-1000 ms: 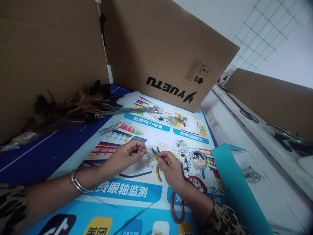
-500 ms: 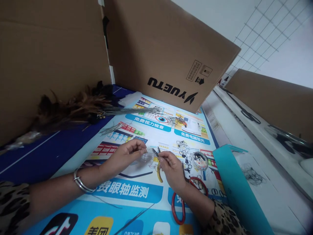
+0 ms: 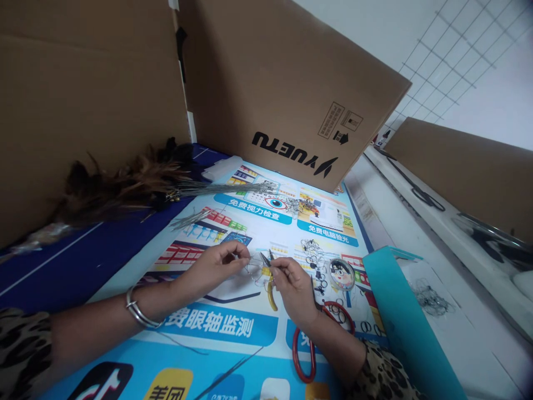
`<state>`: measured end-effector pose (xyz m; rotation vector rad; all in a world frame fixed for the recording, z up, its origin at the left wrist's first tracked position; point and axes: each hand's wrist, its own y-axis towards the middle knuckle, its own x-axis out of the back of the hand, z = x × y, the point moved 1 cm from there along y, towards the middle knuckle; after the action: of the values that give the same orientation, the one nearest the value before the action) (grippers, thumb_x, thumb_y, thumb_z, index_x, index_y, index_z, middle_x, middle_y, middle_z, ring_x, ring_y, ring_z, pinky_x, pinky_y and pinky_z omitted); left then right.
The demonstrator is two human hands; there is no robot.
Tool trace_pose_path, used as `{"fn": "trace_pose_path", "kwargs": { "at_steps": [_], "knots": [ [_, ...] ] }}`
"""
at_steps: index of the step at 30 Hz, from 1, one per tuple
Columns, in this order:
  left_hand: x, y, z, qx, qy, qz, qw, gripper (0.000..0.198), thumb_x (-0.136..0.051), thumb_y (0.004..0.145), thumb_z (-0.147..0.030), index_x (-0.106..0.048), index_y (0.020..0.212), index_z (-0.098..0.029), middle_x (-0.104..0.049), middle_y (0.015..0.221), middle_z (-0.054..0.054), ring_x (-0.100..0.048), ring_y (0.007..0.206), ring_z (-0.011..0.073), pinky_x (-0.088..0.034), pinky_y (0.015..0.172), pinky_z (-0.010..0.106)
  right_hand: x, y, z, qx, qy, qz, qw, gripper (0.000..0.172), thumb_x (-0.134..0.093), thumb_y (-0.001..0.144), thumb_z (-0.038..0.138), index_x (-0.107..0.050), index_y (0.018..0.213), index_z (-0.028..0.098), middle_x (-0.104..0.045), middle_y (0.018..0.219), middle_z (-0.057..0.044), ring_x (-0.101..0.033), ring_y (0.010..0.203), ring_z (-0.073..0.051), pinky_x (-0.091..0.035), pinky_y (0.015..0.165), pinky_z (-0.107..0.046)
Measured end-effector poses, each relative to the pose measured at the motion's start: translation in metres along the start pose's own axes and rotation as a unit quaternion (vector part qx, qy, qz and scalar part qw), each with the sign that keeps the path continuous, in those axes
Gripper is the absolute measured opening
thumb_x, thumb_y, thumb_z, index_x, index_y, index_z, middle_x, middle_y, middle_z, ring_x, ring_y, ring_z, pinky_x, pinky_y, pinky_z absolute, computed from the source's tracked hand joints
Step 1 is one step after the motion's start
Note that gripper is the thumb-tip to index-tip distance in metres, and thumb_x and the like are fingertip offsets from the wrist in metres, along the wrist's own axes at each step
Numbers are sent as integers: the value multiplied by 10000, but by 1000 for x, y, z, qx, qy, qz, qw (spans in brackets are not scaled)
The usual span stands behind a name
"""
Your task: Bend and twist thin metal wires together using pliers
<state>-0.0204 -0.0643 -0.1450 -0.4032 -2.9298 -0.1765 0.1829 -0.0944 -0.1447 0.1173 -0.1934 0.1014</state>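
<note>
My left hand (image 3: 222,264) is closed, thumb and forefinger pinching a thin wire (image 3: 256,261) that is hard to make out against the printed sheet. Facing it, my right hand (image 3: 293,286) grips small pliers with a yellow handle (image 3: 271,295). Their dark jaws (image 3: 265,258) point up and left toward the wire and stand slightly apart. Whether the jaws touch the wire I cannot tell. Red-handled scissors (image 3: 303,366) lie partly hidden under my right forearm.
Small black rings and wire pieces (image 3: 320,280) lie right of my hands, near a round clear case (image 3: 341,274). Bundled wires (image 3: 233,189) and brown feathers (image 3: 125,178) lie at the back left. A cardboard box (image 3: 291,83) stands behind; a teal box (image 3: 410,322) sits right.
Both hands stay almost in place. The pliers and right hand shift very slightly, and the thin wire between the hands sits a little differently.
</note>
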Motion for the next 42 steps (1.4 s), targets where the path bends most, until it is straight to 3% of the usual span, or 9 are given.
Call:
{"fn": "trace_pose_path", "kwargs": {
  "at_steps": [8,13,18,30,42],
  "knots": [
    [1,1,5,-22,26,6,999,170,-576,821,-337,-633,827,-177,-633,825,35,-577,775,191,-445,691,279,2,0,2,32,-34,12,999,153,-533,871,278,-620,985,226,-598,879,-22,-572,727,-126,-494,670,-258],
    [1,2,6,-36,14,11,999,157,-576,824,-324,-635,847,-180,-630,862,36,-572,812,189,-439,732,285,2,0,18,122,-107,16,987,169,-506,872,201,-653,954,206,-614,935,-56,-587,876,-166,-491,761,-287],
    [2,0,4,-43,5,19,999,143,-572,832,-315,-629,833,-184,-619,844,24,-564,792,174,-430,714,270,1,-1,25,181,-148,16,972,203,-488,874,168,-664,972,195,-633,923,-74,-594,890,-170,-488,790,-296],
    [-4,-3,-7,-31,20,62,997,168,-555,850,-332,-635,834,-185,-616,832,13,-562,809,173,-426,739,268,-4,0,23,173,-217,-9,961,111,-548,847,212,-645,806,180,-594,771,-40,-546,716,-143,-443,661,-259],
    [-9,-7,-5,43,3,52,998,170,-610,794,-342,-632,793,-174,-620,745,0,-551,720,160,-420,676,259,-3,4,23,136,-144,26,980,132,-524,848,219,-604,751,177,-564,721,-22,-516,702,-145,-411,647,-262]
  ]
}}
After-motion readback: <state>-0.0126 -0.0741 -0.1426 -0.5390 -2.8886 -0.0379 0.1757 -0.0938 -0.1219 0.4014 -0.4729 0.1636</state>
